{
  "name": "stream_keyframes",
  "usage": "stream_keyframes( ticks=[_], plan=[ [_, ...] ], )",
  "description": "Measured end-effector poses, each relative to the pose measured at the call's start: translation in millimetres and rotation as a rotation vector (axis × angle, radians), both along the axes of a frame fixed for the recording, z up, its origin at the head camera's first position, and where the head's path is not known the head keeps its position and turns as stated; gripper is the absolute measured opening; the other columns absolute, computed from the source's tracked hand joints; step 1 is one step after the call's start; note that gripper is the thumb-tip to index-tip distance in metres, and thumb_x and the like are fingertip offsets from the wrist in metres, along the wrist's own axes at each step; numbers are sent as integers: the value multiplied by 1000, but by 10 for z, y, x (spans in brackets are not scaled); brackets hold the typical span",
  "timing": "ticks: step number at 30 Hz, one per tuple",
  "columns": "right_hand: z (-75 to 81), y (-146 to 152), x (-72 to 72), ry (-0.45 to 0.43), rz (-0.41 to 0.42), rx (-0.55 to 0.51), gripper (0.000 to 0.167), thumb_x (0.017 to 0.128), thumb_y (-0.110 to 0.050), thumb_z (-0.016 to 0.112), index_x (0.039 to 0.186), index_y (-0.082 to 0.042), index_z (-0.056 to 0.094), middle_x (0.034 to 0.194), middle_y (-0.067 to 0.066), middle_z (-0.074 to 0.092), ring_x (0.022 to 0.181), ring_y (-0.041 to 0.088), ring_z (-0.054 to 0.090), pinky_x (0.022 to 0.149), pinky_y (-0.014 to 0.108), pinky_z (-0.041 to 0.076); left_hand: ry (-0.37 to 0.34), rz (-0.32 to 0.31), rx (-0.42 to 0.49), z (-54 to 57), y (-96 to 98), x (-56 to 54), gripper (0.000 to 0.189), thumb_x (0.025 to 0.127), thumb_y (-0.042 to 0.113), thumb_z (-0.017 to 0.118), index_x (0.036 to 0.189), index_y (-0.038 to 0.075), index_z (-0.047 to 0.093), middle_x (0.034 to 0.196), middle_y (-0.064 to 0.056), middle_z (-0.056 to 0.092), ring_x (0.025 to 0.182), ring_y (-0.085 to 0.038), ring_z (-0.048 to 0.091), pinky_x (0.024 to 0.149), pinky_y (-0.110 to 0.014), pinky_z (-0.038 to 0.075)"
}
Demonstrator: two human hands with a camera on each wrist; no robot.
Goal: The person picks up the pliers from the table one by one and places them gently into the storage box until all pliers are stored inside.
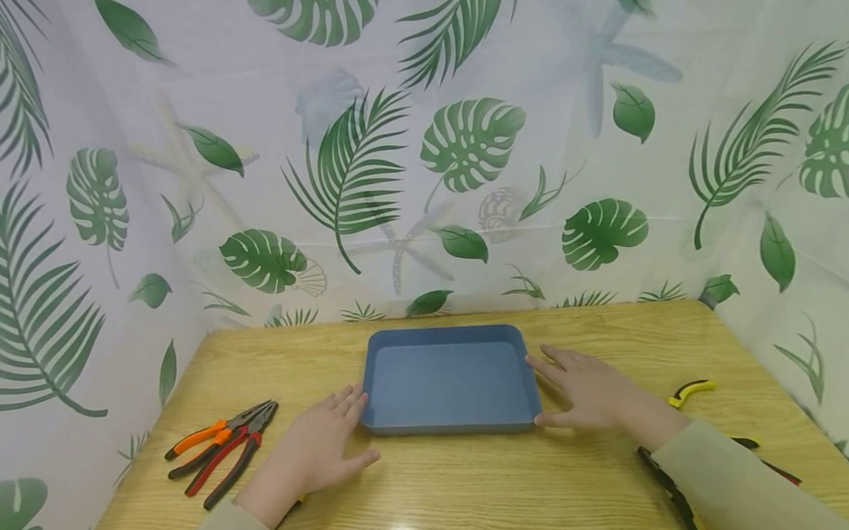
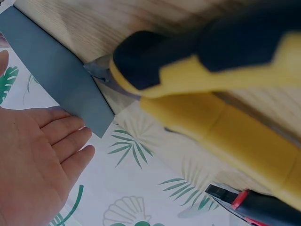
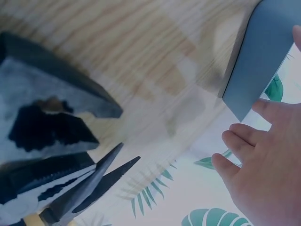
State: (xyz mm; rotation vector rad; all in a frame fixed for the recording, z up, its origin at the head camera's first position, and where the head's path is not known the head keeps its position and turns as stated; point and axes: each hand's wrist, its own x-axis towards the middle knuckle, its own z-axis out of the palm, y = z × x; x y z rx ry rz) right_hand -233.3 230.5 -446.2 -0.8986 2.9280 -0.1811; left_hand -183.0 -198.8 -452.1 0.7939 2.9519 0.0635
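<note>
A shallow blue-grey rectangular tray (image 1: 446, 385) lies on the wooden table between my two hands. My left hand (image 1: 317, 444) is at its left side, palm down, with straight fingers touching the rim and the thumb spread off. At the right side, my right hand (image 1: 586, 388) has its fingers spread, the fingertips right at the rim. In the left wrist view the straight fingers of that hand lie against the tray wall (image 2: 56, 66). In the right wrist view the fingertips meet the opposite wall (image 3: 263, 52). Neither hand grips anything.
Pliers with orange handles (image 1: 199, 440) and pliers with red-and-black handles (image 1: 224, 459) lie left of the tray. A yellow-and-black tool (image 2: 188, 61) looms close to the left wrist. Pliers jaws (image 3: 51, 103) show near the right wrist; a yellow handle (image 1: 692, 392) lies behind the right forearm.
</note>
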Motion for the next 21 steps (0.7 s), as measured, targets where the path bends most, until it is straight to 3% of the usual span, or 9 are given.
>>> stream_keyframes(
  ticks=[10,21],
  plan=[
    [19,45,48,35,25,2,94,93,-64,69,161,-5,43,161,32,43,145,54,48,114,69,42,9,-26,15,1,19,53,86,101,60,57,158,-4,44,166,-22,42,156,-40,40,128,-51,35],
    [-68,140,79,31,6,-14,95,93,-67,68,163,-9,41,163,32,40,145,56,46,113,72,41,45,-63,-60,-22,24,110,89,100,64,57,159,-2,44,166,-20,43,156,-37,42,127,-49,37]
  ],
)
